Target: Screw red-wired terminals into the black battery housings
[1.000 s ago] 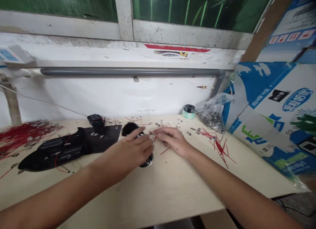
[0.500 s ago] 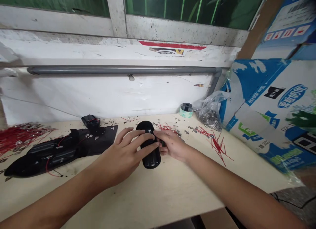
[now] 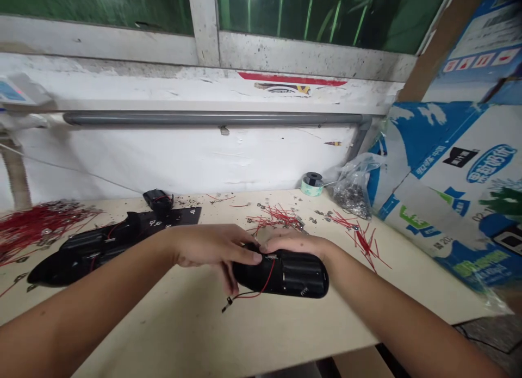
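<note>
1. The left hand grasps the black battery holder at its left end, with the fingers curled over it.
2. The fingers of the right hand lie across the holder's top; whether they are gripping or only resting, it is hard to tell.
3. The holder sits low in the middle of the frame, over the worktop.
4. A thin red wire with a small metal end hangs loose from the holder; turning the holder carelessly could snag or strain it.
5. Loose red wire scraps lie just beyond the hands and could tangle with it.
6. Bare worktop offers open room toward the front edge; other battery holders crowd the left.
</note>
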